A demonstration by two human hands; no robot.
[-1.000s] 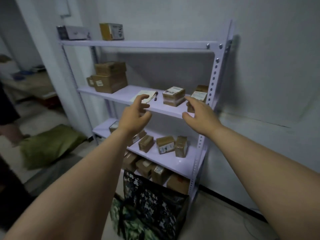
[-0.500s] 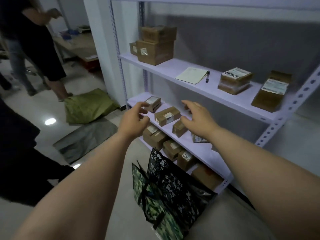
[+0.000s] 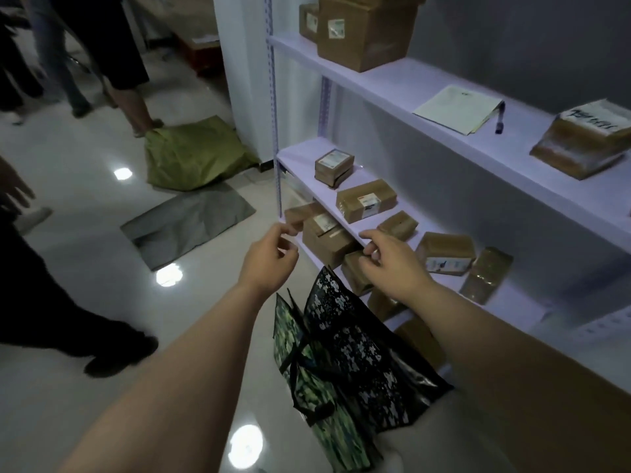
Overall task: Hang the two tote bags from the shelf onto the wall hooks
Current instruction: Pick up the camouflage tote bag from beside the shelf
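Two tote bags, the black one (image 3: 362,349) and the green one (image 3: 307,380), are standing on the floor at the front edge of the shelf (image 3: 444,87). I am lowering my left hand (image 3: 269,257) and right hand (image 3: 392,264) from the higher boards toward them, both half open and holding nothing, so grasping is coming next.

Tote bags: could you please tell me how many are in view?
2, both standing against the shelf's foot below the hands: a black-and-white patterned tote bag nearer the shelf, a green camouflage tote bag in front.
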